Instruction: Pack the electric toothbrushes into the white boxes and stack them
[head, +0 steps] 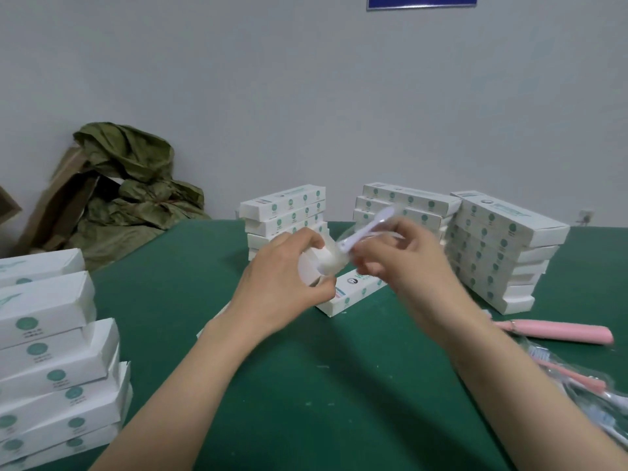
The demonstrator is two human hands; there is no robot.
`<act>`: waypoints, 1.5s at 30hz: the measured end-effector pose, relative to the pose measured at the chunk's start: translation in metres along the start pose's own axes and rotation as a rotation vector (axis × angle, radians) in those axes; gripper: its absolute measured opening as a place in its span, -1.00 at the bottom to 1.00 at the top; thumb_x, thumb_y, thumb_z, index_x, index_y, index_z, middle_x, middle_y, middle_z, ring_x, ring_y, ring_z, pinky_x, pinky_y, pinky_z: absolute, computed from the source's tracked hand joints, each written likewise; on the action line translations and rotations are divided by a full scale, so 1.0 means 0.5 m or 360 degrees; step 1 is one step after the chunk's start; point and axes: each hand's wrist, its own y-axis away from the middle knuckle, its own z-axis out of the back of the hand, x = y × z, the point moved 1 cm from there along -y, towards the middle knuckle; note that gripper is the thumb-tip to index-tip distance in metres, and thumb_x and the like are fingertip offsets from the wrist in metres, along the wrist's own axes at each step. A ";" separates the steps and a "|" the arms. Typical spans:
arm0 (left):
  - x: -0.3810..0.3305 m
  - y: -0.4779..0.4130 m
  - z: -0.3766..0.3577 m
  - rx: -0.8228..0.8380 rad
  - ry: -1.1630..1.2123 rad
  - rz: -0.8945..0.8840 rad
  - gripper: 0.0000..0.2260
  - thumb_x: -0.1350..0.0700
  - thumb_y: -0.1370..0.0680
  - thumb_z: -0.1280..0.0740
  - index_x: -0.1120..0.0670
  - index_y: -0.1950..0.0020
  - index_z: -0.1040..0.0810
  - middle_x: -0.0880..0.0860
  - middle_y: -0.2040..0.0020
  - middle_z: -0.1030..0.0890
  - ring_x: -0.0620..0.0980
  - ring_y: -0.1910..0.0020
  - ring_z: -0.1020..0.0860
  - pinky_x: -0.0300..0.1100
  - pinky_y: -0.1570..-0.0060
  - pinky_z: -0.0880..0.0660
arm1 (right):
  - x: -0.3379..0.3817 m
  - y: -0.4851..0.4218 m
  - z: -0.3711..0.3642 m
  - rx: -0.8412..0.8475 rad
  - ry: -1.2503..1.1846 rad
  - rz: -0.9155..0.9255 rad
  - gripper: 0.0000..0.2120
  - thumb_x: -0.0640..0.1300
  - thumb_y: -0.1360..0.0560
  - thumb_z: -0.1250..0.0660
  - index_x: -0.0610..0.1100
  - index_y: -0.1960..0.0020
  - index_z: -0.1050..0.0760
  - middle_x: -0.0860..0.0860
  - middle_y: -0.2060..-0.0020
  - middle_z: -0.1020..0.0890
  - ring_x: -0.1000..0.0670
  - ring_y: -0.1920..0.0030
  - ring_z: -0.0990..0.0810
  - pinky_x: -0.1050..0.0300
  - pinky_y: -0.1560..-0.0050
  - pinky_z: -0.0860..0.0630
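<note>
hands [289, 280] [394, 256] feed white toothbrush [368, 229] into open box [323, 263].

No legible text — print on white boxes [503, 229], blue sign [421, 1] blurred.

The light is soft and even, with no glare. Faint shadows lie on the green table [306, 385]. The right hand [401, 263] and the white toothbrush [367, 229] look blurry. The boxes [44, 300] at the left edge bend a little.
</note>
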 end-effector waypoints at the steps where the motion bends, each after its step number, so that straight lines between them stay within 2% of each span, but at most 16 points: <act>1: -0.003 0.000 -0.002 0.0017 -0.0004 -0.0031 -0.69 -0.17 -0.26 -0.31 -0.25 0.04 -0.35 -0.23 0.10 -0.46 -0.17 0.09 -0.40 -0.21 0.12 -0.39 | -0.008 0.006 -0.012 -0.0031 0.0018 -0.0002 -0.69 -0.37 -0.43 -0.34 -0.15 -0.11 -0.39 -0.02 0.33 -0.65 0.05 0.34 -0.63 0.24 0.26 -0.57; 5: -0.014 0.001 -0.010 0.0036 0.0068 -0.0100 -0.66 -0.19 -0.24 -0.32 -0.24 0.05 -0.31 -0.25 0.15 -0.46 -0.29 0.10 -0.40 -0.43 0.25 -0.30 | -0.031 0.012 -0.020 -0.0175 0.0364 0.0127 -0.41 -0.27 -0.42 -0.38 0.11 -0.31 -0.22 -0.07 0.17 -0.67 -0.02 0.17 -0.67 0.19 0.11 -0.57; 9: -0.020 0.002 -0.018 0.0020 0.0153 -0.0101 -0.62 -0.18 -0.23 -0.33 -0.19 0.02 -0.31 -0.20 0.15 -0.49 -0.32 0.08 -0.42 -0.48 0.27 -0.30 | -0.049 0.014 -0.029 -0.0170 0.0550 0.0338 -0.61 -0.23 -0.46 -0.33 0.10 -0.19 -0.37 0.01 0.16 -0.65 0.09 0.16 -0.63 0.21 0.09 -0.52; 13: -0.018 -0.001 -0.019 0.0069 0.0209 -0.0065 -0.54 -0.17 -0.18 -0.38 -0.23 0.02 -0.26 -0.20 0.17 -0.50 -0.38 0.10 -0.41 -0.48 0.28 -0.32 | -0.057 0.016 -0.038 -0.0130 0.0928 0.0554 -0.68 -0.19 -0.52 -0.26 -0.03 -0.27 -0.47 0.05 -0.05 -0.44 0.30 0.05 -0.42 0.54 0.03 -0.31; 16: -0.015 0.000 -0.020 0.0059 0.0197 -0.0059 -0.54 -0.17 -0.18 -0.38 -0.23 0.03 -0.24 -0.21 0.20 -0.48 -0.40 0.11 -0.41 -0.48 0.28 -0.33 | -0.054 0.017 -0.041 -0.0207 0.0919 0.0654 -0.66 -0.26 -0.55 -0.21 -0.07 -0.30 -0.47 0.01 -0.04 -0.43 0.25 0.03 -0.42 0.51 0.00 -0.31; 18: -0.016 0.001 -0.021 0.0034 0.0158 -0.0076 -0.56 -0.20 -0.19 -0.34 -0.24 0.04 -0.23 -0.24 0.20 -0.47 -0.43 0.11 -0.40 -0.50 0.27 -0.31 | -0.052 0.017 -0.039 -0.0318 0.0773 0.0692 -0.67 -0.26 -0.54 -0.27 -0.06 -0.28 -0.43 0.01 0.02 -0.53 0.17 0.07 -0.52 0.36 -0.03 -0.42; 21: -0.018 0.002 -0.021 -0.0018 0.0155 -0.0086 -0.60 -0.21 -0.20 -0.30 -0.23 0.04 -0.25 -0.23 0.26 -0.46 -0.39 0.16 -0.42 -0.50 0.30 -0.31 | -0.053 0.018 -0.037 -0.0400 0.0531 0.0660 -0.80 -0.27 -0.48 -0.38 -0.08 -0.05 -0.48 0.07 0.15 -0.63 0.14 0.16 -0.60 0.29 0.07 -0.50; 23: -0.019 0.001 -0.019 -0.0022 0.0191 -0.0075 -0.61 -0.19 -0.20 -0.30 -0.21 0.04 -0.27 -0.24 0.26 -0.48 -0.40 0.15 -0.42 -0.50 0.30 -0.31 | -0.060 0.020 -0.042 -0.0262 0.0810 0.0686 -0.91 -0.27 -0.50 -0.34 -0.14 0.04 -0.58 0.05 0.08 -0.64 0.15 0.10 -0.56 0.41 0.04 -0.39; 26: -0.015 0.003 -0.016 0.0088 0.0203 -0.0074 -0.58 -0.12 -0.20 -0.35 -0.16 0.00 -0.32 -0.20 0.21 -0.50 -0.38 0.12 -0.42 -0.46 0.25 -0.34 | -0.069 0.012 -0.045 0.0111 0.1351 0.0778 -0.75 -0.35 -0.53 -0.22 -0.14 -0.05 -0.63 -0.04 -0.18 -0.51 0.02 -0.16 -0.38 0.47 -0.04 -0.17; 27: -0.010 0.003 -0.014 0.0117 0.0170 -0.0076 -0.58 -0.09 -0.23 -0.39 -0.15 -0.01 -0.32 -0.21 0.24 -0.48 -0.37 0.16 -0.42 -0.43 0.28 -0.33 | -0.065 0.001 -0.033 0.0122 0.1334 0.0770 -0.69 -0.38 -0.52 -0.19 -0.10 -0.05 -0.62 0.01 -0.14 -0.51 0.09 -0.13 -0.38 0.45 -0.01 -0.19; 29: 0.001 0.005 -0.011 0.0127 0.0122 -0.0046 -0.57 -0.05 -0.27 -0.45 -0.16 -0.02 -0.32 -0.23 0.31 -0.41 -0.37 0.25 -0.40 -0.41 0.35 -0.28 | -0.052 -0.031 0.020 -0.0146 0.1135 0.0641 -0.67 -0.37 -0.52 -0.17 -0.03 0.01 -0.60 0.19 0.07 -0.55 0.34 0.16 -0.44 0.49 0.17 -0.30; 31: 0.007 0.004 -0.007 0.0122 0.0118 -0.0002 -0.57 -0.07 -0.27 -0.45 -0.19 -0.02 -0.31 -0.23 0.28 -0.41 -0.34 0.26 -0.40 -0.38 0.39 -0.27 | -0.060 -0.072 0.095 -0.0440 0.1083 0.0368 -0.69 -0.36 -0.51 -0.16 -0.01 0.07 -0.56 0.15 0.15 -0.60 0.32 0.39 -0.45 0.49 0.37 -0.34; 34: 0.006 0.002 -0.006 0.0138 0.0119 0.0022 -0.58 -0.09 -0.28 -0.45 -0.21 -0.01 -0.29 -0.22 0.25 -0.43 -0.30 0.25 -0.40 -0.34 0.41 -0.24 | -0.116 -0.120 0.188 -0.0365 0.1547 -0.0105 -0.69 -0.44 -0.49 -0.14 -0.16 -0.03 -0.56 -0.08 -0.02 -0.63 0.07 0.03 -0.59 0.34 0.07 -0.46; 37: 0.001 0.003 -0.010 0.0187 0.0139 -0.0014 -0.58 -0.08 -0.28 -0.44 -0.20 -0.01 -0.30 -0.23 0.25 -0.42 -0.38 0.21 -0.38 -0.43 0.34 -0.29 | -0.179 -0.145 0.243 -0.0046 0.1995 -0.0274 -0.60 -0.48 -0.48 -0.14 -0.20 -0.23 -0.49 -0.14 -0.20 -0.55 -0.09 -0.15 -0.53 0.11 -0.20 -0.46; 41: -0.002 0.006 -0.010 0.0198 0.0144 -0.0028 -0.58 -0.06 -0.29 -0.46 -0.16 -0.02 -0.30 -0.20 0.29 -0.38 -0.40 0.23 -0.37 -0.45 0.32 -0.28 | -0.221 -0.163 0.251 0.0269 0.2338 -0.0302 -0.46 -0.47 -0.46 -0.13 -0.10 -0.37 -0.35 -0.14 -0.22 -0.50 -0.08 -0.05 -0.53 0.04 -0.02 -0.53; 45: 0.003 0.007 -0.008 0.0209 0.0139 -0.0027 -0.58 -0.06 -0.30 -0.46 -0.17 -0.02 -0.30 -0.21 0.28 -0.38 -0.36 0.23 -0.37 -0.42 0.31 -0.29 | -0.247 -0.173 0.225 0.0464 0.2697 -0.0157 -0.86 -0.10 -0.58 -0.21 -0.14 -0.02 -0.51 -0.09 -0.04 -0.53 -0.08 -0.07 -0.44 0.06 -0.04 -0.42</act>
